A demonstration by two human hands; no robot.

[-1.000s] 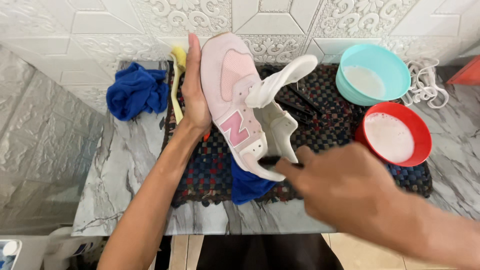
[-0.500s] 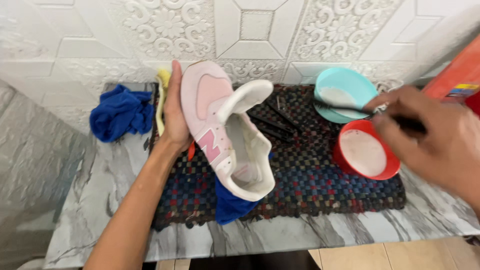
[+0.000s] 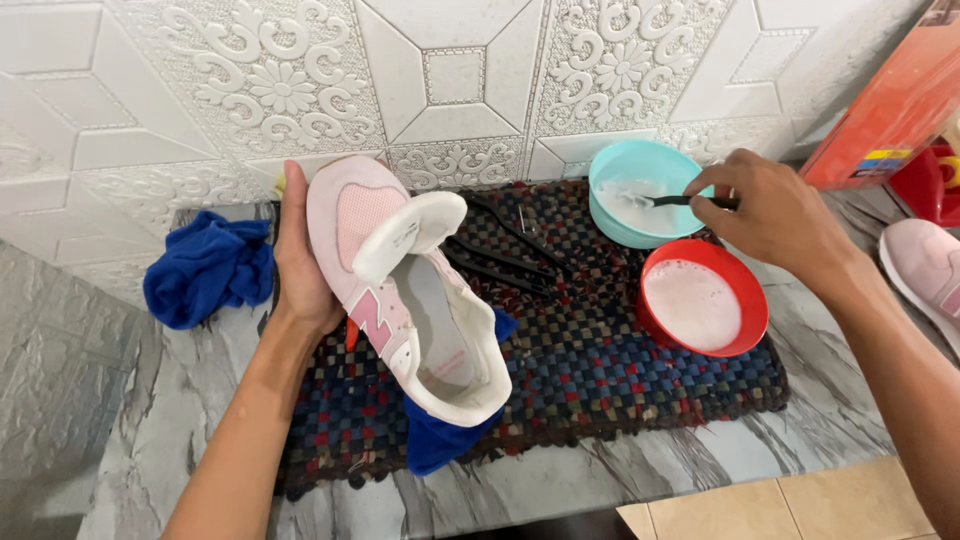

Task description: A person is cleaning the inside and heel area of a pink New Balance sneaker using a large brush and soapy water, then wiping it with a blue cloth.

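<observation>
While the left hand (image 3: 300, 262) cups the pink sneaker (image 3: 400, 290) from the side, tilting its opening upward above the woven mat (image 3: 600, 370), the right hand (image 3: 775, 215) pinches a dark-handled brush (image 3: 665, 200), bristles dipped in the teal bowl (image 3: 640, 190). A red bowl (image 3: 703, 297) of milky liquid sits just beside it. A blue cloth (image 3: 205, 265) lies on the marble surface (image 3: 140, 440); nothing blocks either hand.

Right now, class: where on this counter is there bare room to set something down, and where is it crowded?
Free: the marble counter left of the woven mat, below the blue cloth, and the mat's front strip under the red bowl. Crowded: the back, with the teal bowl, right hand and pink shoe.
</observation>
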